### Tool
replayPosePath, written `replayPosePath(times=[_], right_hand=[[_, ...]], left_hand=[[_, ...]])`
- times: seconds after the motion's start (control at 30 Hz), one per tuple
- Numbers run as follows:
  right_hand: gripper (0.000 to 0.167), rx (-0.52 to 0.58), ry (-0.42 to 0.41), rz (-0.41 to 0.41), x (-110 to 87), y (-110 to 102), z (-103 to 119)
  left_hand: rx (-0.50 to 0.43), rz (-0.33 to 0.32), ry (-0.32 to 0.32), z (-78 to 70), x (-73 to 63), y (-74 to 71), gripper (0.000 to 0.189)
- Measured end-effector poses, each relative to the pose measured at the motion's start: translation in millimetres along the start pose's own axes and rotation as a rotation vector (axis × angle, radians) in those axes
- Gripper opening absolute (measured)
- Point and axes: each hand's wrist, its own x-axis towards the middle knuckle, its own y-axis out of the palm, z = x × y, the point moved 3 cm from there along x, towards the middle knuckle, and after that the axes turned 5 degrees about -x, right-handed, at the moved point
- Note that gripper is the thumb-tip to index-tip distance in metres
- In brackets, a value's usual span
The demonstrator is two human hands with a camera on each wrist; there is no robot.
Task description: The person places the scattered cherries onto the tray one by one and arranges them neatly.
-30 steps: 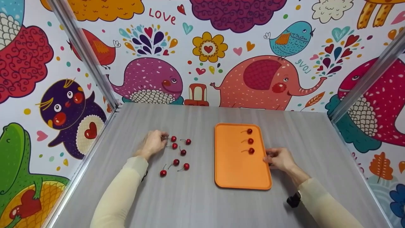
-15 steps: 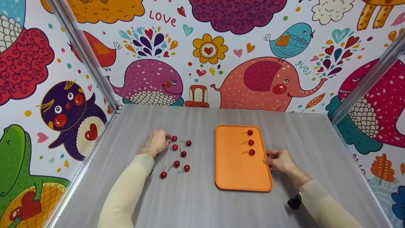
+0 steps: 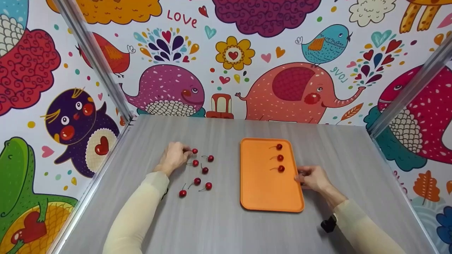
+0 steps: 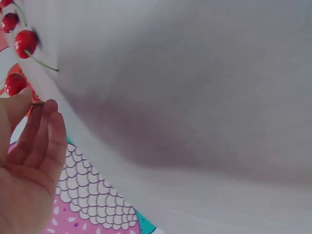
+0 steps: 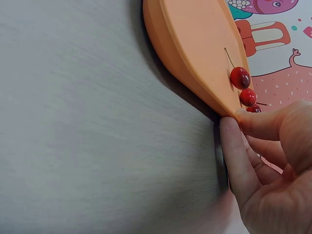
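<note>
My left hand (image 3: 173,156) pinches the stem of a red cherry (image 3: 194,151). In the left wrist view, this held cherry (image 4: 15,84) hangs just beyond the thumb, its stem between thumb and fingertips. Several more cherries lie loose on the table beside that hand, among them a dark one (image 3: 205,170) and a brighter one (image 3: 208,186). To the right is an orange tray (image 3: 261,190), bearing a column of three cherries (image 3: 280,157) along its right side. My right hand (image 3: 314,178) grips the tray's right rim, thumb on top and fingers against the outside in the right wrist view.
The grey table (image 3: 219,229) extends around the tray and cherries. Printed walls (image 3: 219,81) with cartoon animals enclose it at the back and sides, with metal posts (image 3: 97,63) at the corners. A black wrist strap piece (image 3: 329,224) shows at the right cuff.
My left hand has moved a little right to the farthest loose cherry, taken its stem and raised it slightly. My right hand stays at the tray's rim.
</note>
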Motion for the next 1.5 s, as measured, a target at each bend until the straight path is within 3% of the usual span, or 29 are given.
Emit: replayPosePath(times=[0.27,0.47,0.93,1.5], right_hand=[[0.049,-0.016,0.011,-0.010,0.2,-1.0,-0.4],[0.050,-0.007,0.001,-0.002,0.2,-1.1,-0.5],[0.052,-0.001,0.001,0.013,0.0,-1.5,1.8],[0.052,0.005,0.021,0.015,-0.6,-0.7,1.7]], left_hand=[[-0.061,-0.023,0.027,-20.8,-8.7,0.9,0.015],[-0.095,-0.054,0.110,-41.3,-13.5,7.5,0.011],[-0.160,-0.052,0.243,-88.6,-15.9,29.4,0.009],[-0.241,0.032,0.346,-143.7,-16.0,67.5,0.010]])
